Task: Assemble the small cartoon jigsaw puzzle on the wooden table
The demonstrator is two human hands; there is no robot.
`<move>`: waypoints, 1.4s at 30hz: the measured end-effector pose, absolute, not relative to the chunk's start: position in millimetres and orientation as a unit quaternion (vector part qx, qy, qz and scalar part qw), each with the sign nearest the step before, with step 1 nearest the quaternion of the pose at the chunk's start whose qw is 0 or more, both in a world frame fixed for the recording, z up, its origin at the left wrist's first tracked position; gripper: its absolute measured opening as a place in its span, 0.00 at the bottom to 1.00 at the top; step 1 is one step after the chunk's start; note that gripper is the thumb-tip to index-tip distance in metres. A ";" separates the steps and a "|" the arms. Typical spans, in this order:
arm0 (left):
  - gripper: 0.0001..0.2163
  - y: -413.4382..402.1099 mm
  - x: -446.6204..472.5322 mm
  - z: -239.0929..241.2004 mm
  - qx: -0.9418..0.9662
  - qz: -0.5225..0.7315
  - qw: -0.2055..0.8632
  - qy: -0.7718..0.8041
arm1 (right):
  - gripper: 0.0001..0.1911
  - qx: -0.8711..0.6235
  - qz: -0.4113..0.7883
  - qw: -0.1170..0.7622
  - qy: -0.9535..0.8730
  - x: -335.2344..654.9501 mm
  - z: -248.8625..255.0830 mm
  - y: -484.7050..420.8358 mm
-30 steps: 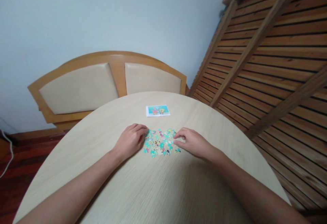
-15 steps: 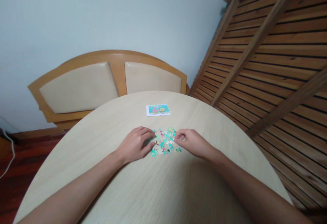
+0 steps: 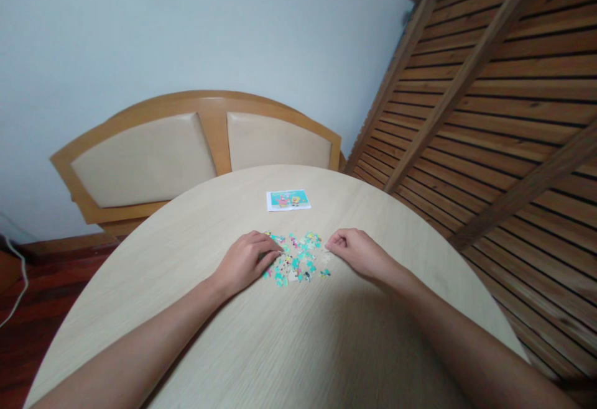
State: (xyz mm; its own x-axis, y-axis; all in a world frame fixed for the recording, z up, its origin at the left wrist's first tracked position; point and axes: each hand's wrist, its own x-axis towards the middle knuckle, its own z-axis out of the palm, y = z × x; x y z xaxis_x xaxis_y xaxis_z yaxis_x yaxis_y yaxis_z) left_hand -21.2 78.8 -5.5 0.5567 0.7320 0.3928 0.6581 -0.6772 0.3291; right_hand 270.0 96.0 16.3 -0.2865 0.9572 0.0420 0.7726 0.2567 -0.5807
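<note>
Small jigsaw puzzle pieces (image 3: 305,252), mostly turquoise with bits of yellow, pink and white, lie loose in a flat heap between my hands. At the heap's left edge rests my left hand (image 3: 246,261), palm down, its fingers curved over a few pieces and its thumb apart from them. My right hand (image 3: 357,252) is just off the right edge, thumb and fingers pinched together. Whatever is in that pinch is too small to make out. Beyond the heap, a picture card (image 3: 289,200) shows a pink and a yellow cartoon figure on turquoise.
All of this is on a round, pale wooden table (image 3: 280,347). A padded headboard (image 3: 214,129) stands behind it against the wall. Wooden slats (image 3: 466,123) lean close along the right side. A white cable (image 3: 22,278) hangs at the far left.
My right hand has drawn slightly right and away from the heap, still pinched. My left hand has shifted a little left, uncovering more pieces near its thumb.
</note>
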 end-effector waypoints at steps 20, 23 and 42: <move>0.08 100.8 -51.0 -14.5 0.773 0.267 -0.010 0.575 | 0.08 -0.491 0.146 0.112 -0.852 271.8 29.7 81.0; 0.07 101.4 -50.5 -15.0 0.763 0.263 0.019 0.591 | 0.05 -0.494 0.152 0.118 -0.848 273.2 26.8 82.3; 0.08 86.2 -31.9 -14.7 0.849 0.269 0.042 0.452 | 0.07 -0.487 0.124 0.101 -0.859 261.9 39.0 81.5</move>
